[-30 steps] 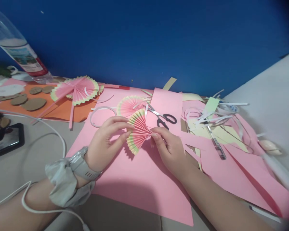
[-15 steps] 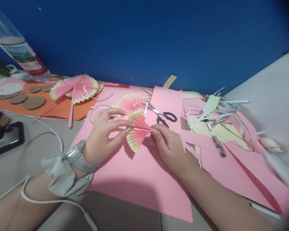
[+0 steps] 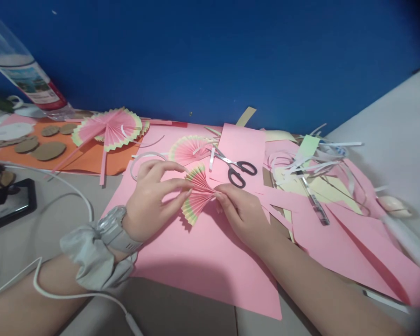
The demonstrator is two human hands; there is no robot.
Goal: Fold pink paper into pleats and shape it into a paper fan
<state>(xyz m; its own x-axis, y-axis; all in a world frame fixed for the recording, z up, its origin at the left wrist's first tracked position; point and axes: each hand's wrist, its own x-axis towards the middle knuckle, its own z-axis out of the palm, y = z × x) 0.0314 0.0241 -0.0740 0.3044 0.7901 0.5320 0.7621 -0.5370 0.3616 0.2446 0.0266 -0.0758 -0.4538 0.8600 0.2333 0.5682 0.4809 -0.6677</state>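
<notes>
A pleated paper fan (image 3: 203, 189), pink with a yellow-green outer edge, is spread above a sheet of pink paper. My right hand (image 3: 241, 210) pinches its gathered point between thumb and fingers. At the fan's outer edge, thumb and fingertips of my left hand (image 3: 157, 191) close on the folds, partly hiding them. Another pleated fan (image 3: 187, 148) lies flat just behind. Black-handled scissors (image 3: 236, 164) rest beyond my right hand, blades slightly apart.
Pink sheets (image 3: 210, 275) cover the middle. At left are a round pleated piece (image 3: 108, 128) with strips, cardboard discs (image 3: 49, 150), a bottle (image 3: 38, 84) and a phone (image 3: 12, 205). Paper strips and a pen (image 3: 315, 203) lie right. A white cable (image 3: 77, 295) crosses my left forearm.
My right hand and the fan's gathered end have shifted slightly left. The fan's lower folds have swung a little left and down, while my left hand stays at its outer edge.
</notes>
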